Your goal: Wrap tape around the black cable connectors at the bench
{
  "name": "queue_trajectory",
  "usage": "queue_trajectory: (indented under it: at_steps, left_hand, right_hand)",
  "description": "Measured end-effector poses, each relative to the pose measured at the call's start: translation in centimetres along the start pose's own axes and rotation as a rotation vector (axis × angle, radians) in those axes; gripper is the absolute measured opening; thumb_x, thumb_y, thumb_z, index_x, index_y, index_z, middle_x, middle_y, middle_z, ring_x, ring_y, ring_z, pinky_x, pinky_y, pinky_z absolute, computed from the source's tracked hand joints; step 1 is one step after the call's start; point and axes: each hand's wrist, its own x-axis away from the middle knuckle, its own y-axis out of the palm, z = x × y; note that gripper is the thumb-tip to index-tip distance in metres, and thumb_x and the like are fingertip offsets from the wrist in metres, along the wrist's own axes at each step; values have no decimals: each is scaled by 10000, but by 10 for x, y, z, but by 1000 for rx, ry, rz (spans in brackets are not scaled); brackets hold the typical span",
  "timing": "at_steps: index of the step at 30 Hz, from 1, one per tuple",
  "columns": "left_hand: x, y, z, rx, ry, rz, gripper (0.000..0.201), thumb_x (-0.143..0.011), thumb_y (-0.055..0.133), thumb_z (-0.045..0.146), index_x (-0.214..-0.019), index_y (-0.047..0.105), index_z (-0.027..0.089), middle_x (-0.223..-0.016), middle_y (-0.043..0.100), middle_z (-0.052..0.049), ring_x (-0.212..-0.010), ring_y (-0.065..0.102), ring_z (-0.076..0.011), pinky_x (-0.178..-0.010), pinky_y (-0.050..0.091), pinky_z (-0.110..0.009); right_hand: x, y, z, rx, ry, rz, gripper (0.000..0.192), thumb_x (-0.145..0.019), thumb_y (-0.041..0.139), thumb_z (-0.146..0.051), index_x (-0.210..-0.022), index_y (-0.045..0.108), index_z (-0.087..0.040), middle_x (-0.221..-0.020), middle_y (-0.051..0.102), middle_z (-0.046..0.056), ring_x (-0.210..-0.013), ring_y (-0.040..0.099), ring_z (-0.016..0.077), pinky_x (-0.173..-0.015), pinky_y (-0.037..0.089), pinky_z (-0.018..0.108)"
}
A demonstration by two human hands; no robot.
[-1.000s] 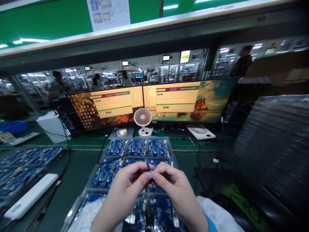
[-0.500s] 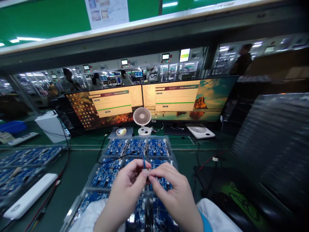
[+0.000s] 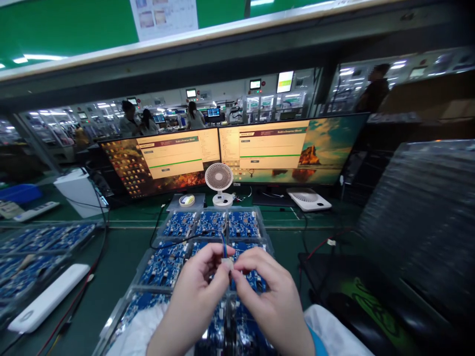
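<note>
Both hands sit slightly lower than before. The left hand [image 3: 200, 291] and right hand [image 3: 265, 291] pinch a small white plastic connector [image 3: 227, 263] between fingertips, its thin blue wire [image 3: 223, 243] rising above clear trays of blue circuit boards [image 3: 211, 225].

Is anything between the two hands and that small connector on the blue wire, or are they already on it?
Nothing stands between them. The left hand and right hand both pinch the small connector at their fingertips, above the tray of blue circuit boards. The blue wire rises from it, unobstructed.
</note>
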Motion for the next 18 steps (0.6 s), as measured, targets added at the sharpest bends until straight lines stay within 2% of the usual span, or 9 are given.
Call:
queue_trajectory:
  at_steps: [7, 12, 18]
  left_hand:
    - [3, 1, -1, -56, 19, -58, 184, -900, 535, 272, -1038, 641, 213, -1053, 685, -68, -911, 639, -201, -818, 496, -307]
    - [3, 1, -6, -96, 65, -91, 222, -918, 507, 244, -1090, 647, 238, -1055, 690, -51, -911, 647, -190, -849, 491, -312]
    - [1, 1, -8, -126, 61, -102, 226, -910, 506, 225, -1090, 641, 236, -1012, 688, -46, -857, 642, -182, -813, 495, -310]
  right_hand:
    - [3, 5, 3, 135, -194, 96, 170, -845, 534, -76, -722, 559, -191, -707, 607, 16, -678, 571, 161, -634, 471, 295]
    - [6, 6, 6, 197, -253, 82, 176, -857, 494, -49, -747, 525, -183, -723, 583, 33, -695, 547, 166, -645, 475, 306]
    - [5, 8, 11, 291, -332, 32, 173, -861, 476, -32, -774, 519, -175, -727, 581, 59, -704, 535, 190, -642, 482, 331]
